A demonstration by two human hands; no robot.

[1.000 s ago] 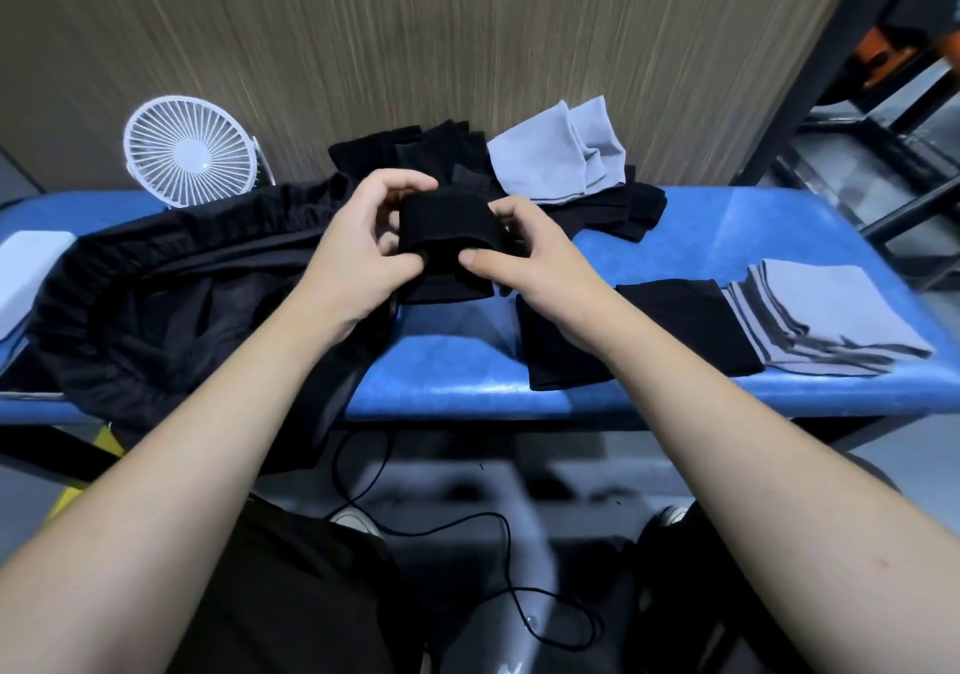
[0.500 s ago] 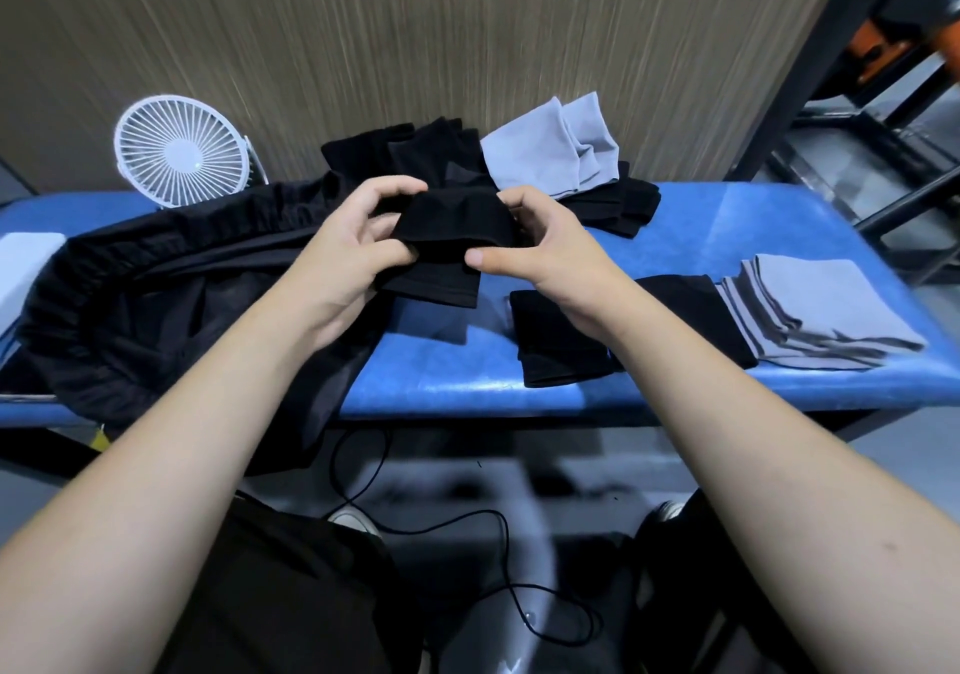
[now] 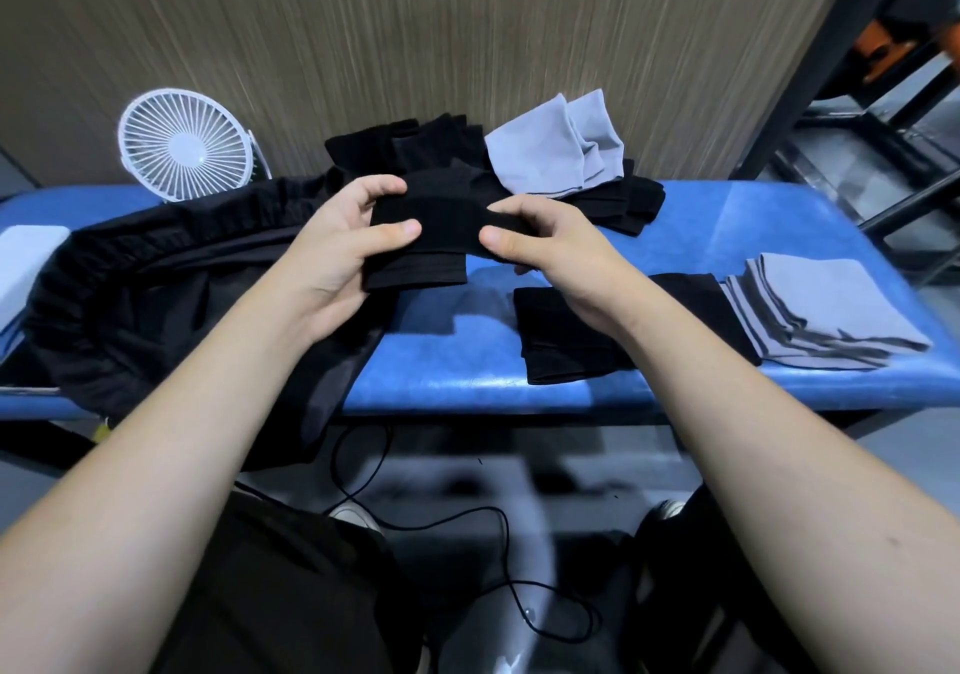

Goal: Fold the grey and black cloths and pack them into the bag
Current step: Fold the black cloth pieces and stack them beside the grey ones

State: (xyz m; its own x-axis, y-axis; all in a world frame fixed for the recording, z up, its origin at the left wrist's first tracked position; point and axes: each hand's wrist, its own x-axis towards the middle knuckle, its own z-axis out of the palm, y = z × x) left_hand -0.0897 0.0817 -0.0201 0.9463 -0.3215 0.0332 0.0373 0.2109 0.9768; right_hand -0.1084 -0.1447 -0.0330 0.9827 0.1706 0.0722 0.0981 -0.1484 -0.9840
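Observation:
A folded black cloth (image 3: 431, 242) hangs just above the blue table (image 3: 467, 367), pinched at its left end by my left hand (image 3: 337, 252) and at its right end by my right hand (image 3: 550, 252). To the left lies the black bag (image 3: 156, 299), slumped open and draping over the table's front edge. Under my right wrist sits a stack of folded black cloths (image 3: 571, 341). Right of it is a stack of folded grey cloths (image 3: 821, 304). At the back is a heap of unfolded black cloths (image 3: 415, 148) with loose grey cloths (image 3: 556, 154) on top.
A small white fan (image 3: 184, 146) stands at the back left against the wooden wall. A white object (image 3: 23, 263) lies at the table's left end. A black cable (image 3: 467, 528) trails on the floor below. Dark metal framing (image 3: 883, 117) stands to the right.
Both hands have kept hold of the black cloth and lifted it slightly. The cloth is now flatter and more doubled over, with my thumbs pressing on its near fold.

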